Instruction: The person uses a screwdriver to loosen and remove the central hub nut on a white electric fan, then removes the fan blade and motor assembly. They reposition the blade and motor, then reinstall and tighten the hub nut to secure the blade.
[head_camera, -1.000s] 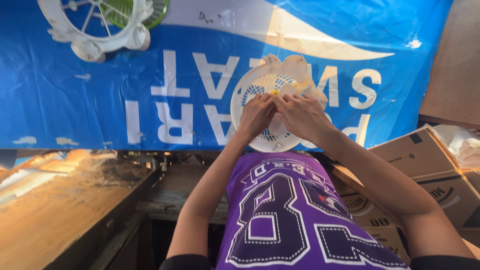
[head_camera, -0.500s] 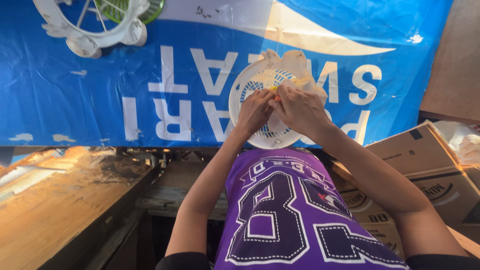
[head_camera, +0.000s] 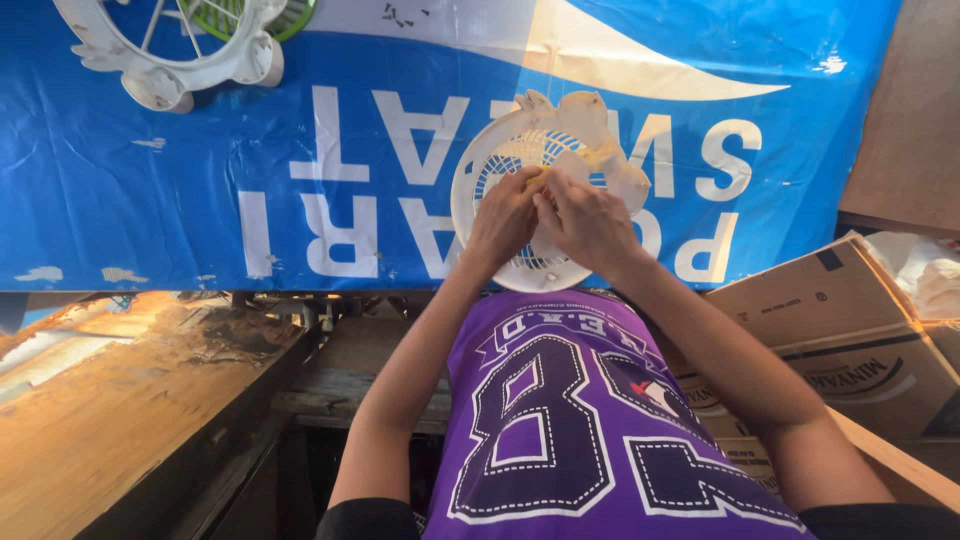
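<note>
We see a white fan cover (head_camera: 520, 215) that looks like smooth, hard plastic, and so does the other white part (head_camera: 165, 55) up at the top. Our blue sheet (head_camera: 150, 180) is shiny and crinkly like plastic, while the boxes (head_camera: 840, 320) are matt brown cardboard. The plank (head_camera: 90, 430) is rough wood, and our purple shirt (head_camera: 560, 420) is soft cloth.

Fan grille (head_camera: 520, 205) lies on tarp (head_camera: 200, 200), centre, far from viewer. Left hand (head_camera: 503, 222) and right hand (head_camera: 588, 225) rest on it, touching. Second grille (head_camera: 170, 50) far left. Cardboard boxes (head_camera: 840, 330) near right.
</note>
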